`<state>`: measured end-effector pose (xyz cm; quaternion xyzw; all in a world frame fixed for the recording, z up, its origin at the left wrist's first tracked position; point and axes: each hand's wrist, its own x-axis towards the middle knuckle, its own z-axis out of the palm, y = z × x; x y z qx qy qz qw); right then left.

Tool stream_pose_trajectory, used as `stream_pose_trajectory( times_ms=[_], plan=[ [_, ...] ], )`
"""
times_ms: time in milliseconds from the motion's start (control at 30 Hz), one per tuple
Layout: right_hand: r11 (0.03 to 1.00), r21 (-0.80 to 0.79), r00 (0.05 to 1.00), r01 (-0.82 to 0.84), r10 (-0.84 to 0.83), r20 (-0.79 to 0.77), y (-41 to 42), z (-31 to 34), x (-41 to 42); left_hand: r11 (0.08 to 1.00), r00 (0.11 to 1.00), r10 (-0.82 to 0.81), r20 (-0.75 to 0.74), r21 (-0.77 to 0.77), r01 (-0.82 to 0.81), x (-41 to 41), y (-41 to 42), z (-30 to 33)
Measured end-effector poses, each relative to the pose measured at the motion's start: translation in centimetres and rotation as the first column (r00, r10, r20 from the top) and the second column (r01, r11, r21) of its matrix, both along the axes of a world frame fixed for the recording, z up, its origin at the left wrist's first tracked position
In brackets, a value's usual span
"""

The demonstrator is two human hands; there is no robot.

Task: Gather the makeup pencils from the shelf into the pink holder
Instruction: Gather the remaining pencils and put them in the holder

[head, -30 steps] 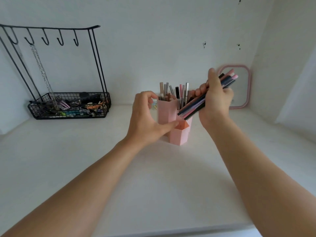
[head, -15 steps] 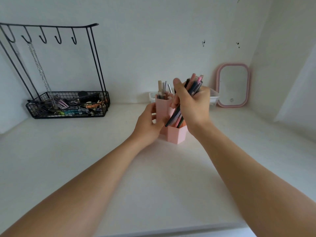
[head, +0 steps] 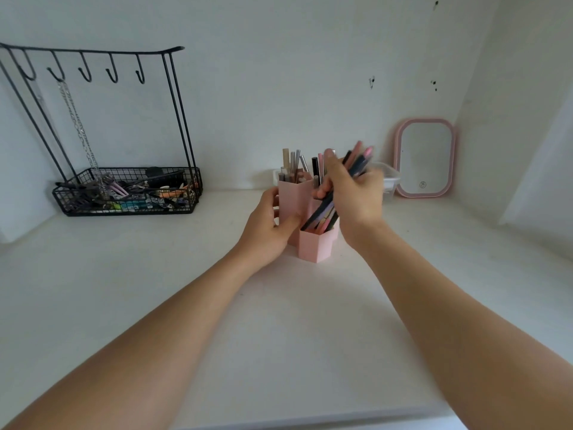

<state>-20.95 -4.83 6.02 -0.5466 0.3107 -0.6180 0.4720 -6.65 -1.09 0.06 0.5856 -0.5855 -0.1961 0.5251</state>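
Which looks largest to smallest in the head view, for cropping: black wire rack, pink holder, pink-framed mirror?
1. Black wire rack, clearly largest.
2. Pink holder and pink-framed mirror: they look alike; the hands hide part of the holder and it stands nearer, so unranked.

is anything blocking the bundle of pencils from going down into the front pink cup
Nothing visible does. The right hand grips the pencil bundle tilted, its lower ends already inside the front compartment of the pink holder. The left hand holds the holder's side, away from that opening. The taller compartments' pencils stand behind.
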Motion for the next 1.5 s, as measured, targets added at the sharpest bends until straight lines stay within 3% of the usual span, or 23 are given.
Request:
stream_pose_trajectory(
  times_ms=[133, 300, 433, 567, 767, 833, 1033, 1133, 1200, 1300, 1400, 1500],
  plan=[
    [0.996, -0.005, 0.974, -0.090, 0.087, -0.211, 0.1, -1.2, 0.9, 1.000, 0.999, 0.009, -0.031, -0.019, -0.009, 0.0, -0.2, -0.2],
    [0.999, -0.048, 0.993, -0.010, 0.004, -0.117, 0.1, -1.0, 0.4, 1.000, 1.000, 0.015, -0.010, -0.007, -0.015, 0.1, -0.4, -0.2],
    [0.942, -0.295, 0.959, 0.159, -0.219, -0.182, -0.3, -0.9, 0.0, 1.000, 1.000, 0.020, 0.002, -0.004, -0.020, 0.2, -0.3, -0.1],
    [0.897, -0.380, 0.939, 0.228, -0.305, -0.157, -0.6, -1.3, -0.1, 0.999, 0.999, 0.031, -0.017, -0.006, -0.031, 0.3, -0.2, 0.0],
    [0.767, -0.629, 0.830, 0.127, -0.429, -0.356, -1.4, -2.3, 0.4, 0.998, 0.998, 0.061, -0.027, -0.021, -0.061, 0.6, -0.1, 0.1],
    [0.788, -0.600, 0.814, 0.137, -0.435, -0.386, -1.4, -2.4, 0.3, 0.997, 0.997, 0.069, -0.029, -0.019, -0.069, 0.7, -0.1, 0.2],
    [0.940, -0.291, 0.953, 0.179, -0.239, -0.187, -0.7, -2.0, 0.0, 0.993, 0.992, 0.119, -0.049, -0.007, -0.119, 0.9, -0.2, 0.4],
    [0.999, -0.044, 0.956, 0.026, -0.038, -0.290, -1.6, -2.7, 0.0, 0.981, 0.978, 0.193, -0.082, 0.010, -0.193, 1.4, -0.4, 0.5],
    [0.992, 0.048, 0.883, -0.114, 0.123, -0.452, -1.8, -3.6, 0.1, 0.973, 0.966, 0.230, -0.116, 0.037, -0.227, 2.0, -0.4, 0.7],
    [0.977, 0.067, 0.766, -0.202, 0.200, -0.610, -1.5, -5.8, 1.6, 0.964, 0.925, 0.260, -0.275, 0.121, -0.235, 2.7, -0.2, 1.2],
    [0.992, -0.023, 0.764, -0.125, 0.082, -0.640, -0.6, -6.7, 3.5, 0.951, 0.814, 0.309, -0.492, 0.183, -0.251, 3.4, 0.1, 2.0],
    [0.995, -0.024, 0.752, -0.093, 0.054, -0.657, -0.4, -6.5, 5.9, 0.913, 0.706, 0.396, -0.587, 0.168, -0.373, 4.5, 0.3, 2.5]
  ],
)
